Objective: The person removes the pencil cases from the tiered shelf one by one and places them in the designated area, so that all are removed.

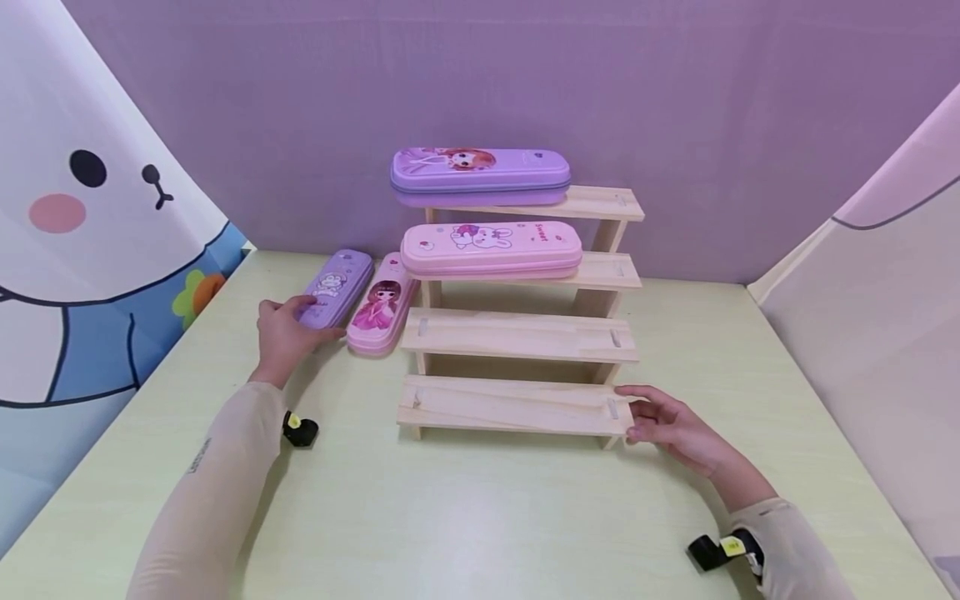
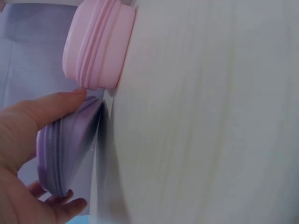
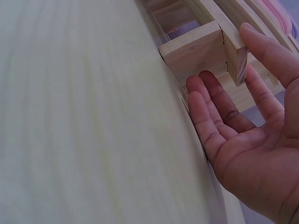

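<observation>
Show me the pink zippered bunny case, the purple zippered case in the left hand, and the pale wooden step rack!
Pink zippered bunny case (image 1: 491, 248): head view, lid.
Purple zippered case (image 1: 336, 288): head view, lid.
Pale wooden step rack (image 1: 519, 335): head view, second-lowest shelf.

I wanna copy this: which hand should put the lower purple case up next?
Probably the left hand: it grips that purple case. The right hand is farther off, beside the wooden rack.

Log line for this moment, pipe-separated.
left hand: holds lilac case, near end raised | table: pink doll case | stand: purple case, pink bunny case | right hand: at lowest tier, right end
</observation>
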{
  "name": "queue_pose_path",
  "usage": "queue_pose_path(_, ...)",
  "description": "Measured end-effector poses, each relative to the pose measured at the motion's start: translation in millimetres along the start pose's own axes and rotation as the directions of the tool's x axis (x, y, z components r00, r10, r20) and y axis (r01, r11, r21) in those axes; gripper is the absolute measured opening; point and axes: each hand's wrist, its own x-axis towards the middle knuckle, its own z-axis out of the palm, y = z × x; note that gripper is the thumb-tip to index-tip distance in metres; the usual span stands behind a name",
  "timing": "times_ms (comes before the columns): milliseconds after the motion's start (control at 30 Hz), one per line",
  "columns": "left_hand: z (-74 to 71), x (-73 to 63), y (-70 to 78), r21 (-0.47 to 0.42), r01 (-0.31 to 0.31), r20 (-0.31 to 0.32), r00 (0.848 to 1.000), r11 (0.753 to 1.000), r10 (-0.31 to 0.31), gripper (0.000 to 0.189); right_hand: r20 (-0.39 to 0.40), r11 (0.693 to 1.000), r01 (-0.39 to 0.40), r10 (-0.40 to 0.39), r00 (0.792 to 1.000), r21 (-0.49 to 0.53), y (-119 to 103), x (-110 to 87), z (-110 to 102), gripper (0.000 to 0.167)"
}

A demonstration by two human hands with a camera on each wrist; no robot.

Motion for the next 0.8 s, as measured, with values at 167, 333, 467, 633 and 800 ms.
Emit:
queue_pose_path(167, -0.6, -2.1, -2.0, 0.036, -0.054, 0.031, 0.998, 0.998, 0.053, 0.083, -0.003, 1.0, -0.004, 0.004, 1.0, -0.003, -1, 0.1, 0, 0.054)
queue_pose_path(333, -1.3, -3.0, -3.4, 0.061, -0.095, 0.094, 0.992, 0.994, 0.089, 0.082, 0.001, 1.0, -0.002, 0.002, 1.0, 0.002, -1, 0.2, 1, 0.054)
queue_pose_path(467, -3.8, -1.7, -4.7, 0.045, -0.092, 0.162, 0.983, 0.995, 0.083, 0.082, 0.004, 1.0, -0.002, 0.002, 1.0, 0.026, -1, 0.7, 1, 0.054)
queue_pose_path(633, -10.1, 0.3, -7.8, -0.043, -0.023, 0.24, 0.97, 0.999, 0.033, 0.087, 0.005, 0.999, -0.003, 0.003, 1.0, 0.037, 0, 0.9, 1, 0.055)
queue_pose_path(800, -15.4, 1.6, -10.8, -0.102, 0.021, 0.29, 0.957, 0.995, 0.009, 0.089, -0.001, 1.0, -0.003, 0.003, 1.0, 0.031, 0, 0.6, 0, 0.055)
